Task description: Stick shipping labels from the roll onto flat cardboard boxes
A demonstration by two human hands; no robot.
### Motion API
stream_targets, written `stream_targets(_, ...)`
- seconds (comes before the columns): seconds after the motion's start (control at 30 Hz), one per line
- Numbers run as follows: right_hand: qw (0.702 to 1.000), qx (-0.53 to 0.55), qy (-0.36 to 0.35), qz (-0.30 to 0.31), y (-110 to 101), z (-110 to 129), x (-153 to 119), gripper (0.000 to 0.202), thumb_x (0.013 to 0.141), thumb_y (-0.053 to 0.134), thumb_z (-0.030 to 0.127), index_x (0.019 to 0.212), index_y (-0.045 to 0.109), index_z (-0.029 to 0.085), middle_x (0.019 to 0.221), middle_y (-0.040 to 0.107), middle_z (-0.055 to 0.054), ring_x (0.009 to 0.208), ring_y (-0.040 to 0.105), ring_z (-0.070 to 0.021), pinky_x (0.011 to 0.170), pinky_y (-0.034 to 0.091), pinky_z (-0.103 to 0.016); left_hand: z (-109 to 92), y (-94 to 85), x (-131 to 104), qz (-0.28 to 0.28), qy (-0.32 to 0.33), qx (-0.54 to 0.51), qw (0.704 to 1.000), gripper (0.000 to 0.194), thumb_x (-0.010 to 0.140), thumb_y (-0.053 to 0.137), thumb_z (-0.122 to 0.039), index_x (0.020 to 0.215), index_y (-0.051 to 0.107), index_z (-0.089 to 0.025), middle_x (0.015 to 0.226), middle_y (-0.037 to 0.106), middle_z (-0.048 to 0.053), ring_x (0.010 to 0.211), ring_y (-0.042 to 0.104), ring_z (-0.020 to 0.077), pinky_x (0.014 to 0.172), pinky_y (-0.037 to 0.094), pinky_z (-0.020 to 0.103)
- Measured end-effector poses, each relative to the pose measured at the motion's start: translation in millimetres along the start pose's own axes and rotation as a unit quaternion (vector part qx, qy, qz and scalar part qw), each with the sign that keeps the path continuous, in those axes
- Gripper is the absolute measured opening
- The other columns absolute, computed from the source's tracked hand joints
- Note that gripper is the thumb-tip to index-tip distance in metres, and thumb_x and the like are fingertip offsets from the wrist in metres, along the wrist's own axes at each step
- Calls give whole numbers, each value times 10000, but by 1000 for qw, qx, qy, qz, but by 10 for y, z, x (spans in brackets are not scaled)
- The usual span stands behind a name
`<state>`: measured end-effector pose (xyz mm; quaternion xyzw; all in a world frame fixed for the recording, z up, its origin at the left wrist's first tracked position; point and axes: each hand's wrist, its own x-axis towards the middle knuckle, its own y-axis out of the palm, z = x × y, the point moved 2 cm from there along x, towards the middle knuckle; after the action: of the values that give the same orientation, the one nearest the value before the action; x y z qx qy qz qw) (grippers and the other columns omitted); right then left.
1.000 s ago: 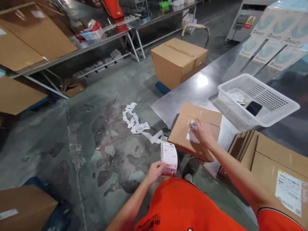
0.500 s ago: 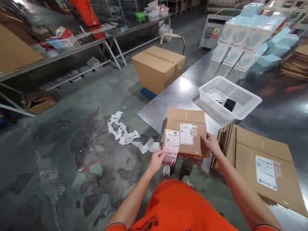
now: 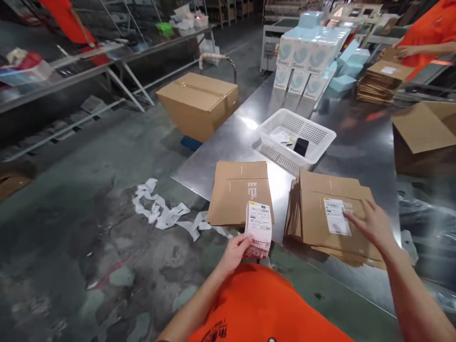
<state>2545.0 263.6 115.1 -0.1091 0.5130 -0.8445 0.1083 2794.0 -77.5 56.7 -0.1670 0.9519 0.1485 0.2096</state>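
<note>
Left hand point(image 3: 235, 251), just off the near edge of the steel table point(image 3: 228, 147): fingers curled around the lower end of a stack of shipping labels point(image 3: 259, 229), thumb on the front. The stack stands upright, printed side toward the camera, its top edge overlapping the near right corner of a flat cardboard box point(image 3: 240, 192). Whether the labels touch that box cannot be told.

Flat cardboard box: lies at the near left corner of the table, its near edge overhanging slightly. No label on its upper face; white print near the middle.

Right hand point(image 3: 370, 223): open, fingers spread and extended, palm down, resting on the right half of the pile of flattened cartons point(image 3: 327, 213). It grasps nothing. Fingertips lie just beside, and partly over, the white label point(image 3: 335, 216) stuck on the top carton.

Pile of flattened cartons: at the near edge of the table, just to the right of the single flat box, a narrow strip of bare steel between them. Edges are fanned out at the left side.

Further in on the table: a white plastic basket point(image 3: 322, 137) holding a dark phone point(image 3: 301, 146) and some papers. At the far edge, light-blue and white product boxes point(image 3: 306, 57) stacked; to their right a second pile of flat cartons point(image 3: 381, 80), with another person's orange sleeve point(image 3: 432, 33) above it. An open carton point(image 3: 423, 133) stands at the right edge.

Floor, left of the table: a tangled strip of white label backing point(image 3: 160, 211), and beyond it a taped brown carton point(image 3: 197, 102) on a trolley.
</note>
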Motion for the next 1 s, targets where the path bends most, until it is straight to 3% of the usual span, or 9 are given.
stream_targets(0.07,985,145,-44,88,329,672,91,813,756,564,624,1434,389,212,1497,376,-154,1323,414,-371,1006,430,-544,53,30,-15,14,1,16,1000,570,679,692,-641,914,757,-125,922,755,97,855,670,262,846,528,386)
stream_targets(0.17,879,317,-112,339,868,1667,111,697,694,680,588,1265,549,210,1264,596,-126,1108,584,-281,865,518,-394,86,-3,-58,37,-11,17,999,577,711,664,-639,963,744,-126,943,745,97,877,666,266,863,523,406)
stream_targets(0.23,831,349,-102,421,1135,2067,46,512,670,697,601,939,648,168,885,677,-72,818,628,-219,696,515,-325,24,-84,-84,24,11,5,1000,568,692,709,-596,1015,725,-128,1043,723,112,969,649,272,897,508,390)
stream_targets(0.33,817,351,-89,449,1401,2322,-90,477,710,638,638,685,595,164,617,569,-1,586,516,-136,533,409,-258,-190,-231,-69,-58,75,-42,995,681,589,829,-461,1178,645,-172,1248,631,123,1127,583,270,909,496,336)
stream_targets(0.57,858,274,-220,375,1684,2552,-13,366,813,566,535,753,639,182,687,625,-18,639,532,-146,573,398,-260,-353,-366,311,-196,33,-29,980,382,611,765,-479,673,647,-120,595,599,1,572,541,134,556,449,250)
stream_targets(0.7,912,154,-282,256,1894,2627,480,283,882,498,411,805,651,185,800,668,-73,765,583,-200,707,448,-320,44,-506,371,-172,-11,-30,985,402,557,789,-475,680,649,-119,613,627,14,586,544,138,569,440,249)
stream_targets(0.83,940,-38,-304,149,2093,2649,955,415,830,584,480,1106,656,179,1067,653,-162,975,561,-338,839,423,-475,628,-734,98,-115,-96,-25,988,463,484,840,-358,854,703,-115,830,727,82,766,638,220,728,502,325)
stream_targets(0.93,938,-113,-312,102,2209,2671,1028,631,853,546,515,1370,494,157,1267,569,-210,1100,524,-393,875,418,-521,872,-939,-190,-117,-124,-2,985,436,559,789,-433,826,727,-94,825,742,109,776,660,258,765,515,376)
stream_targets(1.0,930,-99,-341,91,2312,2732,870,611,910,472,456,1411,436,109,1368,502,-219,1226,465,-371,967,392,-498,805,-1069,-274,-154,-86,15,984,434,620,746,-463,837,739,-88,852,752,119,801,666,266,800,518,383)
